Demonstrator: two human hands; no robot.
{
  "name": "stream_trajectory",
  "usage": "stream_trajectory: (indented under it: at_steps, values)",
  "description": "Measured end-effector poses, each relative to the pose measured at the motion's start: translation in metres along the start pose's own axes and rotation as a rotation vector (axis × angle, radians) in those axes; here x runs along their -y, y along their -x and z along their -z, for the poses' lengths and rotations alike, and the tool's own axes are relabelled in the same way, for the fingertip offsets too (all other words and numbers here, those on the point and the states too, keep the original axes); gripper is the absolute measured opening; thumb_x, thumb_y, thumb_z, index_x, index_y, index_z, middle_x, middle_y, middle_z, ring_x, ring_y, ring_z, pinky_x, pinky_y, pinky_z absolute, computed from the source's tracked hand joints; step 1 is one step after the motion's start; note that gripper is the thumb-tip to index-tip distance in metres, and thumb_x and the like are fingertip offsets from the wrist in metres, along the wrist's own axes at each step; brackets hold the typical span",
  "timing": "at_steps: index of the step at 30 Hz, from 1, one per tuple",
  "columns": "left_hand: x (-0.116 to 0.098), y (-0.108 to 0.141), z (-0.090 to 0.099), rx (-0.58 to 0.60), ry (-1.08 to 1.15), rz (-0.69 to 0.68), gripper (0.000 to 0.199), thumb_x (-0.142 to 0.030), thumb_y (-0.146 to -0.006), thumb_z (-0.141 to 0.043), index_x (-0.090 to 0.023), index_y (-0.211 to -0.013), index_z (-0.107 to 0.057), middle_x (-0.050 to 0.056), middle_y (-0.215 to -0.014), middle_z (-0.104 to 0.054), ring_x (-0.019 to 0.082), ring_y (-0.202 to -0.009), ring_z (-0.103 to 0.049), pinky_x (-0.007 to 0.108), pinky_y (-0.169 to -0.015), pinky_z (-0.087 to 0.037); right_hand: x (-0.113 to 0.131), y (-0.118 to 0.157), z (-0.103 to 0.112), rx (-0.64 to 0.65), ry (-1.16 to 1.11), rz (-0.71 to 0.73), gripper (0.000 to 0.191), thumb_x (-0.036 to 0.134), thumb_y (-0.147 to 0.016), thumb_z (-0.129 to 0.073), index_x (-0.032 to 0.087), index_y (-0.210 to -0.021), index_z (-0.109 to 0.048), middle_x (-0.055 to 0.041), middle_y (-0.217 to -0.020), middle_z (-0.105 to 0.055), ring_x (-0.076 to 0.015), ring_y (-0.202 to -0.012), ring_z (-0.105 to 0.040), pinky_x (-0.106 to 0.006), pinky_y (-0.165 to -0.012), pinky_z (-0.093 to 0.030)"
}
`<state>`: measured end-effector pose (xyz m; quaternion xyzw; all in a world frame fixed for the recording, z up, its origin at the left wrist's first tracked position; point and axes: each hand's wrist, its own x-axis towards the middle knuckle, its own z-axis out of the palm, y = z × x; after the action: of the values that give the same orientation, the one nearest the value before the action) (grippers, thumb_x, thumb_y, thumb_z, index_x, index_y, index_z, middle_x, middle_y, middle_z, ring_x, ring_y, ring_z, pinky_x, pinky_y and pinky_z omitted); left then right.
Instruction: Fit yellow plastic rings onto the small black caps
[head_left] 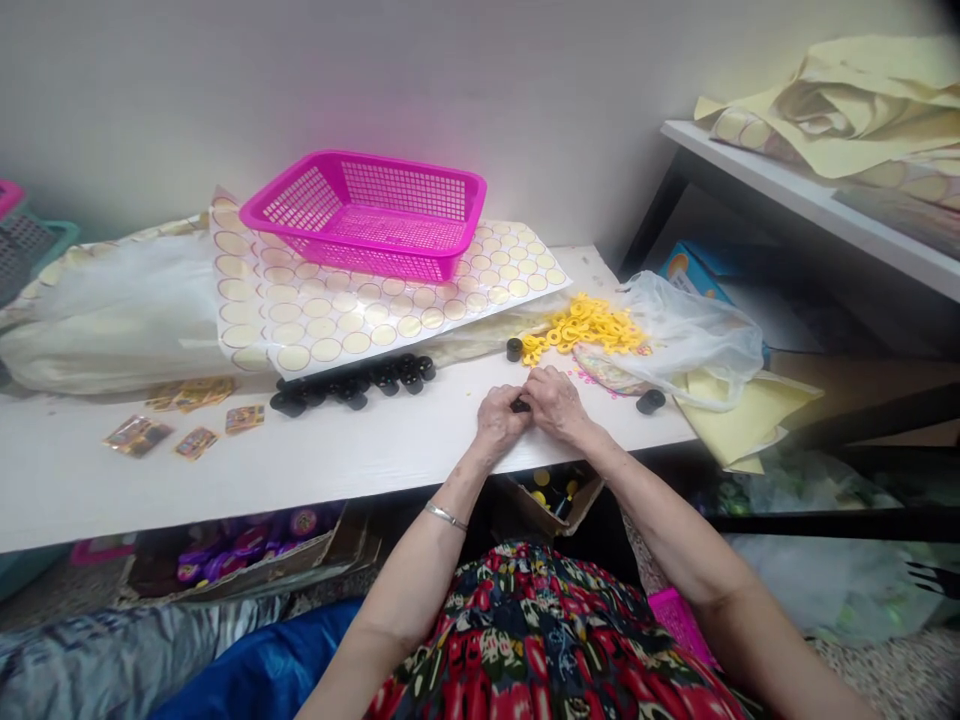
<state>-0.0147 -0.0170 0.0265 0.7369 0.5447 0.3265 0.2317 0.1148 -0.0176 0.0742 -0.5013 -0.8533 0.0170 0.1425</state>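
My left hand [500,418] and my right hand [553,402] meet over the white table near its front edge, both with curled fingers. Between them they grip a small black cylindrical piece [519,405], mostly covered by the fingers. Just beyond my hands stands another black cylinder [514,349], beside a heap of yellow ring-shaped plastic pieces [592,325]. One more black cylinder [650,402] lies to the right of my right hand. To the left, several black cylinders [386,378] are grouped along the edge of a sticker sheet.
A pink basket [360,250] rests on the sheet of round stickers [322,350]. Small printed cards [196,443] lie at the left. A clear plastic bag [690,325] and yellow paper [742,410] are at the right. Below the table is a cardboard box [589,510]; a shelf [787,185] juts in at right.
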Motion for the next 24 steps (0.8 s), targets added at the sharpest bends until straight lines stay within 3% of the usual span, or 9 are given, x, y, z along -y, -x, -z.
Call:
stream_trajectory:
  at_steps: [8, 24]
  values:
    - [0.007, 0.0, -0.005, -0.034, 0.023, 0.008, 0.006, -0.023, -0.065, -0.061, -0.018, -0.07, -0.061, 0.002, -0.072, -0.061, 0.016, -0.073, -0.052, 0.029, -0.071, -0.04, 0.004, -0.004, -0.002, 0.058, 0.111, 0.179, 0.023, 0.011, -0.083, -0.041, 0.011, -0.089, -0.063, -0.0121, -0.083, -0.055, -0.0234, -0.085, -0.039, -0.034, -0.068, -0.027]
    - [0.008, 0.001, -0.006, -0.055, 0.038, -0.011, 0.013, -0.023, -0.063, -0.063, -0.022, -0.076, -0.065, -0.001, -0.071, -0.061, 0.015, -0.073, -0.051, 0.026, -0.069, -0.039, -0.007, -0.001, -0.014, -0.069, -0.124, 0.102, 0.021, 0.017, -0.085, -0.044, 0.014, -0.081, -0.064, -0.0075, -0.079, -0.054, -0.019, -0.078, -0.042, -0.03, -0.069, -0.034]
